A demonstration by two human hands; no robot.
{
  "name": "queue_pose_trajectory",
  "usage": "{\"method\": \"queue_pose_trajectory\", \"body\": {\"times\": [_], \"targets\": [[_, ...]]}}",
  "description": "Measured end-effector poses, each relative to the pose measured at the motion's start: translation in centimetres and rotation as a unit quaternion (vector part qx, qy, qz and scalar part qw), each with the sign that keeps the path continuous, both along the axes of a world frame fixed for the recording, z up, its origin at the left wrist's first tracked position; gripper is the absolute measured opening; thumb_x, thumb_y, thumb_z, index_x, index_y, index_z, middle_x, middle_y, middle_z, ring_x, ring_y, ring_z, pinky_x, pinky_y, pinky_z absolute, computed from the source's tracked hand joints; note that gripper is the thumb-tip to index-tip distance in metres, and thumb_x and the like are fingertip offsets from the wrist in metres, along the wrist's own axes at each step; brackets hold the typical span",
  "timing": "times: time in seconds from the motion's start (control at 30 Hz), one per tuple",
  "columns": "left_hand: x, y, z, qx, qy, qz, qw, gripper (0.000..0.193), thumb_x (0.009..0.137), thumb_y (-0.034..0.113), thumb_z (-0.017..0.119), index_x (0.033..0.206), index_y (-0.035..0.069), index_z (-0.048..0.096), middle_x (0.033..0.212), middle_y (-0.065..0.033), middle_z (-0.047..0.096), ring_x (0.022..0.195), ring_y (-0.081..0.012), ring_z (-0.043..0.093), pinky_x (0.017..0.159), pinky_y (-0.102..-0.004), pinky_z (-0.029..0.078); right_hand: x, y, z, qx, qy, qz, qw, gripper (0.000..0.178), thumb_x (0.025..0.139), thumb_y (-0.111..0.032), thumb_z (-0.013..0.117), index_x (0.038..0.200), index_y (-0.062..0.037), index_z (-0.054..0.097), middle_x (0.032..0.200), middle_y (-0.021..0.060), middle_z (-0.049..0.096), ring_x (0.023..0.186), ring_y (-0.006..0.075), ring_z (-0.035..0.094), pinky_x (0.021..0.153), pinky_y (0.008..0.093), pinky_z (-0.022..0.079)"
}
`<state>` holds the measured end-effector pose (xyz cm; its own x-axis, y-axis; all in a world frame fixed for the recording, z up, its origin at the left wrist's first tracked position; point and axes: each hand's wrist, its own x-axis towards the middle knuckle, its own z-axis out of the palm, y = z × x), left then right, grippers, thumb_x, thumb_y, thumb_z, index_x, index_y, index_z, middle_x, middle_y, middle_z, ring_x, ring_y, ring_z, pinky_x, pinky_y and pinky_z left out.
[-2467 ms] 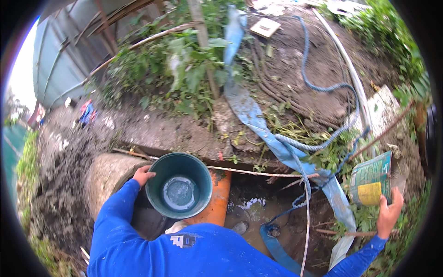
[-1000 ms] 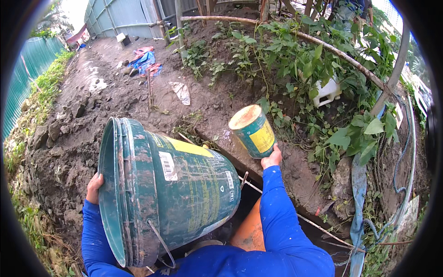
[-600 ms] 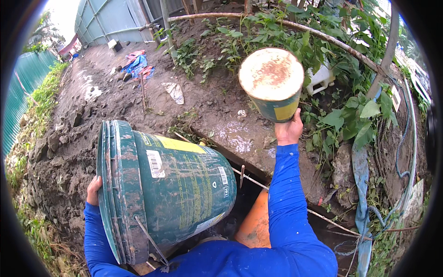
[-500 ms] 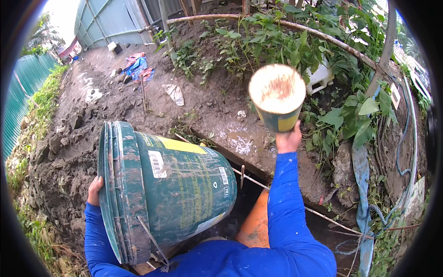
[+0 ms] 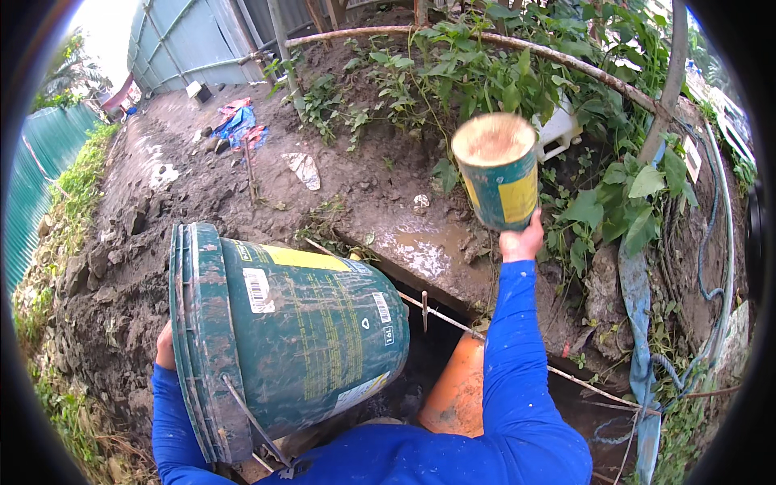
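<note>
A large dark green plastic bucket (image 5: 315,323) with a wire handle lies tipped on its side against me, mud smeared over it. Its wide rim faces left, where my left hand (image 5: 166,347) is closed around the edge; the bucket hides part of those fingers. Stretched out ahead, my right hand (image 5: 521,241) grips a smaller green and yellow can (image 5: 499,190) low on its side. The can's pale brown round end faces up, slightly blurred; I cannot tell whether it is a surface or contents.
Beneath my arms is a dark pit with an orange object (image 5: 457,388) in it. A rope (image 5: 440,314) crosses the opening beside a concrete ledge (image 5: 420,250). Leafy plants (image 5: 485,73) grow at the back right, near a hanging blue strip (image 5: 638,356). Muddy ground (image 5: 105,242) slopes up left.
The can in my right hand has moved a little to the right and shows more of its side. The bucket has shifted slightly left, its rim end lower.
</note>
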<state>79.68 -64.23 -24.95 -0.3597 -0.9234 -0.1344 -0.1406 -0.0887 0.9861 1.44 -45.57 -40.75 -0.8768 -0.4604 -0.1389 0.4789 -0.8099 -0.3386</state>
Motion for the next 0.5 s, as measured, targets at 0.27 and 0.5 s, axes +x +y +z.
{"method": "queue_pose_trajectory", "body": {"times": [0.27, 0.5], "targets": [[-0.2, 0.0, 0.9, -0.006, -0.015, 0.006, 1.000, 0.037, 0.099, 0.015, 0.070, 0.133, -0.001, 0.071, 0.127, -0.0137, 0.075, 0.113, -0.0269, 0.072, 0.101, -0.0388, 0.056, 5.1, -4.4, -2.7, 0.011, 0.037, 0.018, 0.999, 0.054, 0.121, -0.041, 0.042, 0.153, -0.0007, 0.058, 0.155, 0.0176, 0.063, 0.141, 0.0352, 0.061, 0.126, 0.0552, 0.042], [0.4, 0.5, 0.2, -0.009, -0.008, 0.014, 1.000, 0.038, 0.100, 0.017, 0.070, 0.134, -0.001, 0.070, 0.128, -0.0129, 0.075, 0.113, -0.0256, 0.071, 0.101, -0.0382, 0.055, 4.5, -5.8, -14.2, 0.241, -0.067, -0.024, 0.968, 0.040, 0.119, -0.027, 0.053, 0.134, 0.0071, 0.068, 0.134, 0.0162, 0.075, 0.113, 0.0299, 0.075, 0.103, 0.0470, 0.059]]}}
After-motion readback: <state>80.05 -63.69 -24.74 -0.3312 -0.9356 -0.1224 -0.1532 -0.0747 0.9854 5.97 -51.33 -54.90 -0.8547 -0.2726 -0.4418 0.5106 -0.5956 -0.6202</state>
